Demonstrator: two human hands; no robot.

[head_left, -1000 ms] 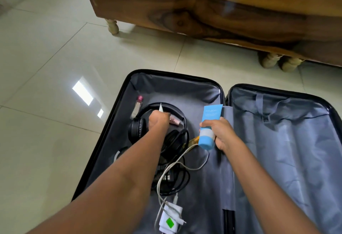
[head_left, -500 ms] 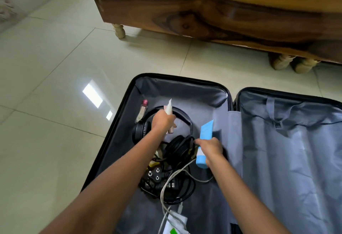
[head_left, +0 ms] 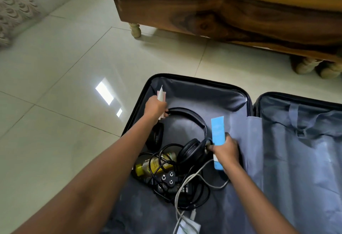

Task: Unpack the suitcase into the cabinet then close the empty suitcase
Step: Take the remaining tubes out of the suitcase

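The suitcase [head_left: 194,79] lies open and flat on the pale tiled floor [head_left: 64,85], its 2 halves side by side, just in front of the wooden cabinet [head_left: 222,11], which stands on short turned legs. The person leans over the left half.

The left hand [head_left: 155,108] is closed around a small white tube [head_left: 160,95] with a pointed tip, and something pinkish is held together with it. This hand is near the far left corner of that half, right at the end of the band of the black headphones [head_left: 190,150], but I cannot tell if it touches the band.

The right hand [head_left: 226,150] grips a light blue tube [head_left: 218,130], which stands nearly upright in the fist, just beside the right ear cup.

Below the headphones lie a yellow bottle [head_left: 148,167], a black 3-pin plug [head_left: 167,177] among tangled black cables, and a white cable [head_left: 180,187] which runs to a white charger [head_left: 188,226] at the lower edge. The right half is lined with grey fabric, with straps across it.
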